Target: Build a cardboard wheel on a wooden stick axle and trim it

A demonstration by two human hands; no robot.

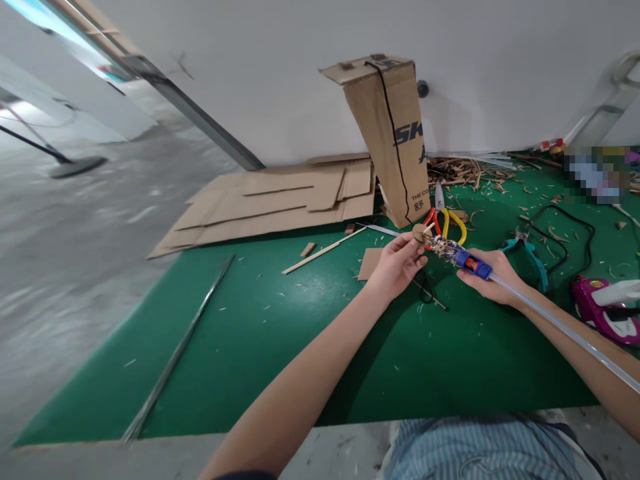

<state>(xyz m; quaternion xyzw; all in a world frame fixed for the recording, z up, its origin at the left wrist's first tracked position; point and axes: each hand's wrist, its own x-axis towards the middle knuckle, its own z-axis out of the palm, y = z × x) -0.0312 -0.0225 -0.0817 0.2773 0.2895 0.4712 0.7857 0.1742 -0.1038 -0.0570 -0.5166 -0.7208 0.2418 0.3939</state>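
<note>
My left hand (399, 265) pinches a small round brown disc (421, 233) with a pale thin stick at it, held above the table. My right hand (493, 272) is wrapped round a blue hot glue gun (473, 264), its crusted nozzle pointing at the disc. A long clear glue stick (563, 321) runs out of the gun's rear along my right forearm. Whether the nozzle touches the disc, I cannot tell. Just behind the hands lie scissors (463, 230) with red and yellow handles. Teal-handled pliers (537, 259) are right of my right hand.
A tall cardboard box (393, 133) stands against the wall, beside flat cardboard sheets (230, 210). A bundle of thin rods (183, 343) lies on the left of the green table (240, 373). Brown scraps (460, 172) are piled behind. A magenta-and-white device (603, 313) sits right.
</note>
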